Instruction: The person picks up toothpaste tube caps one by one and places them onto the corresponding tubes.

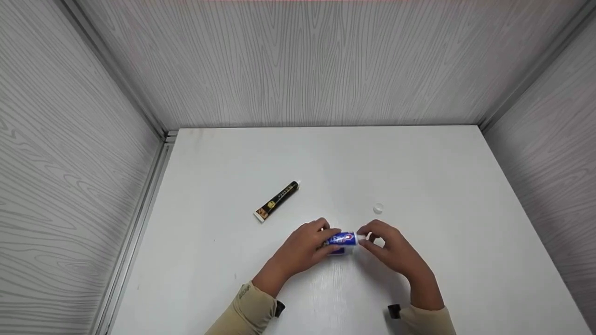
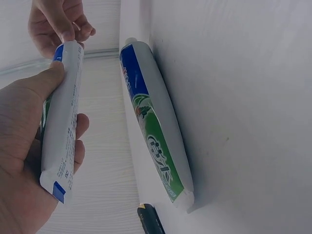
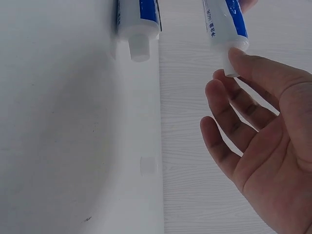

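Observation:
My left hand point(image 1: 302, 245) grips a white and blue toothpaste tube point(image 1: 343, 238), with the thumb along its side in the left wrist view. At the tube's right end my right hand point(image 1: 395, 247) pinches the white cap point(image 3: 229, 66) between thumb and fingertips; the last fingers are loosely bent and touch nothing. Beneath the held tube, a second toothpaste tube point(image 2: 151, 122), blue, green and white, lies on the table. It is mostly covered by the left hand in the head view. Its capped end point(image 3: 139, 48) shows in the right wrist view.
A black and gold tube point(image 1: 277, 201) lies slantwise on the white table point(image 1: 223, 163), to the left beyond the left hand. A small translucent cap point(image 1: 378, 208) rests beyond the right hand. Grey wood-grain panels point(image 1: 302, 65) stand at the back and both sides.

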Tool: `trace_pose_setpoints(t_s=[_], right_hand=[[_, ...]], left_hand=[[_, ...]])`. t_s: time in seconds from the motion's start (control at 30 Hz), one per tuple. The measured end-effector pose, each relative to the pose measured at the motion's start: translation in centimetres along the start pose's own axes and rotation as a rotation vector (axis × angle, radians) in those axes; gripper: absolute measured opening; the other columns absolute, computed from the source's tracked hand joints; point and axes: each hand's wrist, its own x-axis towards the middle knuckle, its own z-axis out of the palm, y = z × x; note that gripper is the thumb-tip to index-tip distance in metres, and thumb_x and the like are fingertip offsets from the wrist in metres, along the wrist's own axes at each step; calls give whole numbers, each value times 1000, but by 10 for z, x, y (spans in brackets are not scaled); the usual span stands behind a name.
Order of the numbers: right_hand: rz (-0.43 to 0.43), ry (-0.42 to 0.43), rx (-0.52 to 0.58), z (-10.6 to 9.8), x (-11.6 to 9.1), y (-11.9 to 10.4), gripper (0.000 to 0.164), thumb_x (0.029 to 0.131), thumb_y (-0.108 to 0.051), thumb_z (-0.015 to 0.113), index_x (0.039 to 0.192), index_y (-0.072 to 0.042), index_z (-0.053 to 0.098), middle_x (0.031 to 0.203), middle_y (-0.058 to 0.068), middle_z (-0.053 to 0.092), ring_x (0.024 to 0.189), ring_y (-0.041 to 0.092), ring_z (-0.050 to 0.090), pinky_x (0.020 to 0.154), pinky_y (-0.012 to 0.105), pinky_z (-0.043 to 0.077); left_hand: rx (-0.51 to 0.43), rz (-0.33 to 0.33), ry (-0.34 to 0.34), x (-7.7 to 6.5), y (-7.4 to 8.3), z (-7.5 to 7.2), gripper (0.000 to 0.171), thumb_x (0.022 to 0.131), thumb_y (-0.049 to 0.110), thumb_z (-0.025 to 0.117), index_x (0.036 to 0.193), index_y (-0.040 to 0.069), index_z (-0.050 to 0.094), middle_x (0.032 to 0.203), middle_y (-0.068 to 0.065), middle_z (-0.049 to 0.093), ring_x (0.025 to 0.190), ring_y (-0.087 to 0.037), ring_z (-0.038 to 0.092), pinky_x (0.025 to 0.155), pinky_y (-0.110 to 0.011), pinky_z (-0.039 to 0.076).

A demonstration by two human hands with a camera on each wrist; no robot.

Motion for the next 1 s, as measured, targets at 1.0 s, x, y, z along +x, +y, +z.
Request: trace_pose_setpoints(t_s=[1.0], right_hand=[[130, -64, -34, 0, 0, -7, 19, 104, -24, 70, 123, -22, 71, 117, -6, 71, 96, 11, 65, 87, 32, 55]], left_hand=[[9, -1, 12, -2, 2, 1, 41, 105, 38, 67, 141, 16, 69, 115, -2, 63, 94, -14, 60, 84, -33, 55]])
